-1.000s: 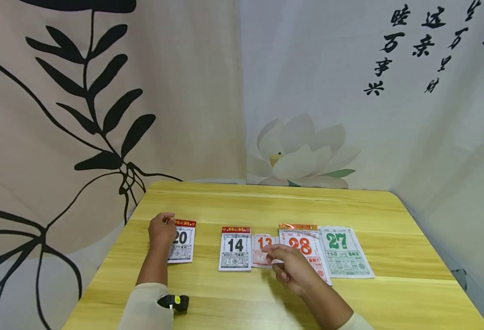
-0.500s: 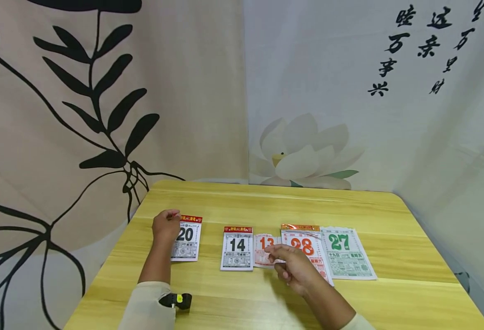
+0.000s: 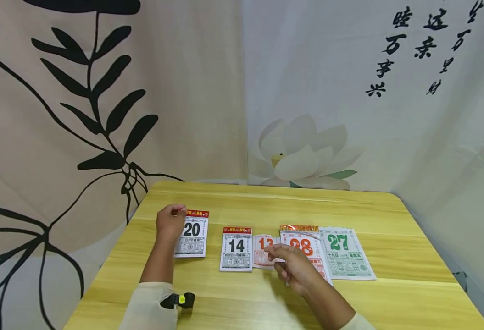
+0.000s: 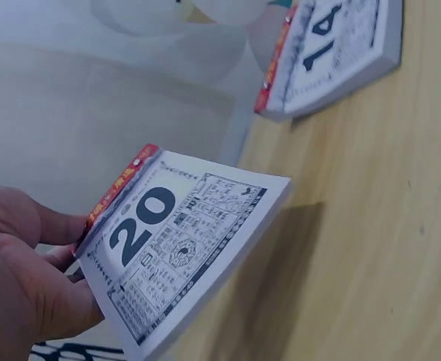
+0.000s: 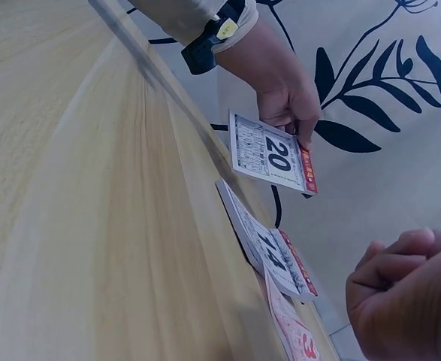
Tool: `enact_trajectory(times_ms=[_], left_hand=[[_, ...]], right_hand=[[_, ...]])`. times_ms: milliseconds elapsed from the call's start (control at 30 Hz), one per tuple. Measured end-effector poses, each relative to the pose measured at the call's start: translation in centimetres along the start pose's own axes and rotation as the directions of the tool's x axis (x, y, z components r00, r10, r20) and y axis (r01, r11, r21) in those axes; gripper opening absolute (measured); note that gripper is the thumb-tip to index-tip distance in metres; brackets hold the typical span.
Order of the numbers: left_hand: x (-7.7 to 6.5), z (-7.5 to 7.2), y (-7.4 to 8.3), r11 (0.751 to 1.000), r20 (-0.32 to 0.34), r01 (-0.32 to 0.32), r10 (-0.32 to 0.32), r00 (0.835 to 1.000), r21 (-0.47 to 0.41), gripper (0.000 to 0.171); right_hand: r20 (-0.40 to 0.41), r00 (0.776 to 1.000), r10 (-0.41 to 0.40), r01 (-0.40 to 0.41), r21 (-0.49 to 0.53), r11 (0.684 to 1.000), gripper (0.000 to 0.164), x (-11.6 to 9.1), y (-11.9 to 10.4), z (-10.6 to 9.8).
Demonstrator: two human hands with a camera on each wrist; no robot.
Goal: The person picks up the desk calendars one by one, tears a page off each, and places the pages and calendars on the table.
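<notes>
My left hand [image 3: 169, 225] pinches a small tear-off calendar [image 3: 194, 237] by its upper left side; its red-topped page shows a black 20. The left wrist view has this calendar [image 4: 176, 239] raised and tilted, its shadow falling on the wood. To its right lies a matching tear-off calendar [image 3: 236, 257] numbered 14. A loose calendar page [image 3: 262, 257] with a red 13 sits beside that one. My right hand [image 3: 293, 270] hovers with loosely curled fingers over the red 28 calendar [image 3: 299, 236], holding nothing; in the right wrist view the hand [image 5: 408, 301] appears at the lower right.
A white page [image 3: 349, 256] with a green 27 lies at the right, its left edge beside the 28 calendar. All of these rest on a yellow wooden table [image 3: 398, 229]. Behind it hangs a printed curtain [image 3: 196, 91]. A black camera strap [image 3: 178, 300] circles the left wrist.
My left hand has moved right and slightly away with the 20 calendar, bringing it nearer the 14 calendar. My right hand has stayed in place.
</notes>
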State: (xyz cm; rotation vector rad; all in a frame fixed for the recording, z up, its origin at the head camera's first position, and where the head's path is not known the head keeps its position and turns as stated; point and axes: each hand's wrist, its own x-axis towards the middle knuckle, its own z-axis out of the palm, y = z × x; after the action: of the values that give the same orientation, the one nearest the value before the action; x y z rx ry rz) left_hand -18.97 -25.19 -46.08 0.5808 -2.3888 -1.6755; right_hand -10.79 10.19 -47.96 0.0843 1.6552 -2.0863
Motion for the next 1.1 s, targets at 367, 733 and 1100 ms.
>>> enact_trajectory(times_ms=[367,733,1100], left_hand=[[-1.7,1.1,3.0,0.996,0.079,0.029,-0.022,0.997,-0.088,0.027],[-3.8,3.4,4.8,0.984,0.187,0.015,0.019,0.982,-0.178,0.024],[-5.0,5.7,5.8,0.964,0.245,0.014,0.053,0.968,-0.266,0.019]], right_hand=[[0.012,1.000,-0.018,0.019,-0.021,1.000,0.023,0.0,-0.1,0.3],[0.035,0.999,-0.023,0.023,-0.004,1.000,0.018,0.0,-0.4,0.8],[0.085,0.993,-0.086,0.090,-0.039,0.995,0.026,0.4,-0.2,1.1]])
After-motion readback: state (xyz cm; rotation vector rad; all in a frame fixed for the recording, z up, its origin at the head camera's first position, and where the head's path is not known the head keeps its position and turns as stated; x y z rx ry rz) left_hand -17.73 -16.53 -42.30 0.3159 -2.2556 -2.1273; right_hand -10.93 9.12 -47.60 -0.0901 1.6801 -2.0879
